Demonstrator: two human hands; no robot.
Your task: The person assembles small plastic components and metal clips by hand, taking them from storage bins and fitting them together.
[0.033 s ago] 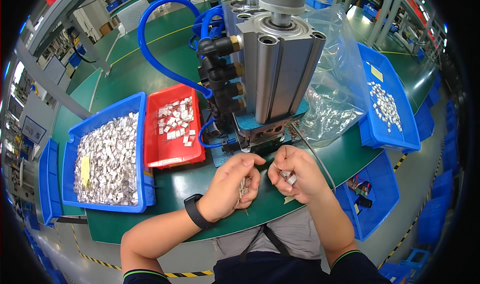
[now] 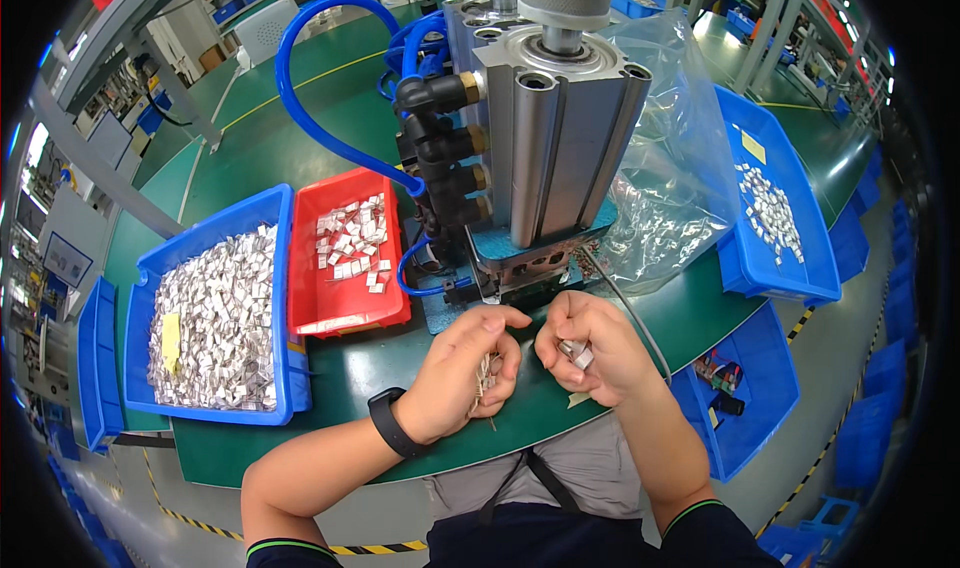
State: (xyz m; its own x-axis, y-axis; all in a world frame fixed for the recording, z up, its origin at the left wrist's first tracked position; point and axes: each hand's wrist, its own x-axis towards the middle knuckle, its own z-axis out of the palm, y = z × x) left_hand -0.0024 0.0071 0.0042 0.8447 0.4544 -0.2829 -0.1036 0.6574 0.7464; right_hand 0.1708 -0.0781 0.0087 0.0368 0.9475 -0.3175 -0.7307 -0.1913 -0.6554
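Note:
Just in front of a pneumatic press [image 2: 560,148], both hands are raised side by side over the green table. My left hand [image 2: 462,373], with a black band at its wrist, is curled round several small parts with thin wire leads [image 2: 487,371], mostly hidden by the fingers. Close by, my right hand [image 2: 597,350] is closed on small white block-shaped parts [image 2: 575,352]; its thumb and forefinger are bent together at the top. A narrow gap separates the two hands. The press's lower tooling [image 2: 540,268] lies right behind them, its inside partly hidden.
On the left stand a blue bin [image 2: 290,298] heaped with white parts and a red bin [image 2: 340,320] with fewer. At the right are another blue bin [image 2: 735,258] of white parts, a transparent plastic bag [image 2: 665,198] and a lower blue bin [image 2: 765,393]. A blue air hose [image 2: 330,138] arches beside the press.

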